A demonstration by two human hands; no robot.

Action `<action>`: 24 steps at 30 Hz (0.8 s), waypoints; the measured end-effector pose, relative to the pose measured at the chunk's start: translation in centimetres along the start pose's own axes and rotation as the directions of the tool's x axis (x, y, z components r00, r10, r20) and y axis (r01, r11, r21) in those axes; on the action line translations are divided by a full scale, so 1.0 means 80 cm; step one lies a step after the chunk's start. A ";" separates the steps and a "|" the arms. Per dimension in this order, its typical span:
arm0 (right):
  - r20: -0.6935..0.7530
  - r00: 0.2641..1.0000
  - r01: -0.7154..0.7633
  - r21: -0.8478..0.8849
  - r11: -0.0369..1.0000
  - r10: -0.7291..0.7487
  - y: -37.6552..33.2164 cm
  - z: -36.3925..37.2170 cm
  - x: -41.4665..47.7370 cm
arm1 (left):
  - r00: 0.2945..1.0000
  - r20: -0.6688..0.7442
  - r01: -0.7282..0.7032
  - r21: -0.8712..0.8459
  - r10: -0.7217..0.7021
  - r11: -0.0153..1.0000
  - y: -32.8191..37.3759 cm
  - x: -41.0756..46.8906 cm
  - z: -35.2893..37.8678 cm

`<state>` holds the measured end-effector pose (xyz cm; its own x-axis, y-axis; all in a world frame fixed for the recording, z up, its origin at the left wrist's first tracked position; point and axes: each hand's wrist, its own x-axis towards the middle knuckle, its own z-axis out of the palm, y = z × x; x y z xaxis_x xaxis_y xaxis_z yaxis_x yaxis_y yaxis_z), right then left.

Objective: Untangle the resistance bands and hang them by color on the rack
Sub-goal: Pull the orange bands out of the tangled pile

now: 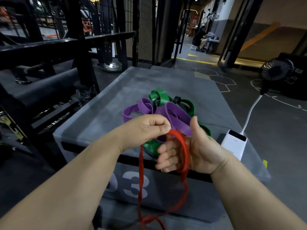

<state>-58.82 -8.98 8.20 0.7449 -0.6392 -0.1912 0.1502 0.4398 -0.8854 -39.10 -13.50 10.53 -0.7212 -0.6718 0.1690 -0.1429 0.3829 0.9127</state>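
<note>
The left hand (147, 128) sits just left of centre, knuckles up, thumb and forefinger pinching the red band (141, 171) at its top bend; the right hand (196, 151) is just beside it at 4 o'clock, palm turned leftward, thumb up, fingers curled round the same band, which runs across the palm. From the hands the band hangs in two strands toward 6 o'clock, down the front of the grey box (116, 97) marked "03", and crosses itself near the bottom edge.

The other bands lie tangled on the box top, at 12 o'clock from the hands: purple band (176, 117) loops nearest, just behind the right thumb; green band (160, 95) at the far side and also showing beneath the hands; a thin black band (177, 99) threaded among them; how many of each colour I cannot tell.

A white power bank (232, 145) lies on the box at 3 o'clock from the right hand; its cable (250, 112) rises toward 1 o'clock to a black fan (275, 70). The black rack (49, 45) fills the 10 o'clock quarter, well apart from the bands.
</note>
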 end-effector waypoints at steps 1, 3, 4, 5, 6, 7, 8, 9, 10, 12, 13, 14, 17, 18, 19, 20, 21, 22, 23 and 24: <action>0.036 0.999 0.009 0.016 1.000 -0.010 0.001 0.000 0.001 | 0.999 -0.044 0.017 -0.006 -0.017 1.000 -0.004 0.002 0.002; 0.082 0.996 0.029 0.050 0.998 -0.033 0.001 0.001 0.001 | 0.990 -0.133 0.049 -0.042 -0.054 0.998 -0.011 0.006 0.005; 0.090 0.995 0.033 0.049 0.998 -0.037 0.001 0.001 0.001 | 0.980 -0.185 0.056 -0.089 -0.071 0.994 -0.013 0.008 0.007; 0.094 0.995 0.037 0.029 0.999 -0.040 0.002 0.003 0.001 | 0.965 -0.246 0.053 -0.155 -0.090 0.987 -0.014 0.011 0.009; 0.105 0.993 0.046 -0.001 0.999 -0.045 0.003 0.005 0.002 | 0.946 -0.304 0.046 -0.220 -0.113 0.974 -0.014 0.014 0.011; 0.124 0.991 0.058 -0.028 0.998 -0.054 0.005 0.008 0.004 | 0.928 -0.349 0.035 -0.265 -0.130 0.964 -0.013 0.016 0.013; 0.146 0.987 0.074 -0.041 0.996 -0.068 0.006 0.011 0.005 | 0.917 -0.375 0.030 -0.276 -0.136 0.961 -0.013 0.016 0.014; 0.167 0.982 0.097 -0.039 0.995 -0.089 0.005 0.014 0.006 | 0.913 -0.386 0.029 -0.264 -0.133 0.964 -0.014 0.017 0.016; 0.190 0.974 0.128 -0.019 0.992 -0.122 0.003 0.016 0.007 | 0.915 -0.384 0.034 -0.241 -0.128 0.970 -0.015 0.016 0.018; 0.237 0.946 0.210 0.072 0.975 -0.222 -0.005 0.019 0.005 | 0.932 -0.339 0.070 -0.173 -0.126 0.982 -0.019 0.015 0.023; 0.251 0.928 0.250 0.134 0.959 -0.277 -0.010 0.019 0.002 | 0.944 -0.302 0.093 -0.138 -0.131 0.986 -0.023 0.014 0.026; 0.252 0.911 0.282 0.196 0.939 -0.326 -0.016 0.019 0.000 | 0.957 -0.254 0.113 -0.113 -0.138 0.987 -0.025 0.013 0.030; 0.178 0.881 0.366 0.331 0.870 -0.439 -0.029 0.019 -0.011 | 0.989 -0.103 0.107 -0.033 -0.109 0.994 -0.028 0.011 0.043; 0.137 0.873 0.395 0.364 0.844 -0.468 -0.032 0.019 -0.015 | 0.994 -0.068 0.095 0.059 -0.091 0.994 -0.028 0.011 0.046; 0.092 0.868 0.420 0.388 0.821 -0.488 -0.035 0.018 -0.017 | 0.996 -0.046 0.084 0.164 -0.077 0.983 -0.029 0.011 0.049; 0.044 0.864 0.445 0.400 0.802 -0.501 -0.038 0.017 -0.020 | 0.996 -0.037 0.083 0.238 -0.077 0.968 -0.029 0.011 0.052; 0.001 0.857 0.472 0.402 0.785 -0.516 -0.040 0.016 -0.022 | 0.994 -0.036 0.105 0.265 -0.099 0.958 -0.032 0.011 0.054; -0.040 0.846 0.501 0.399 0.768 -0.531 -0.041 0.015 -0.024 | 0.990 -0.026 0.143 0.241 -0.141 0.960 -0.033 0.011 0.054; -0.071 0.836 0.524 0.399 0.752 -0.545 -0.042 0.012 -0.027 | 0.982 -0.005 0.189 0.176 -0.191 0.966 -0.035 0.011 0.055; -0.098 0.826 0.544 0.399 0.738 -0.555 -0.042 0.009 -0.029 | 0.974 0.020 0.221 0.093 -0.224 0.971 -0.034 0.010 0.057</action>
<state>-60.55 -8.52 11.95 0.4681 -0.8341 0.2917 0.7752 0.2292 -0.5886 -42.36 -12.18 6.51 -0.6845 -0.7275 -0.0469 -0.3611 0.2825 0.8887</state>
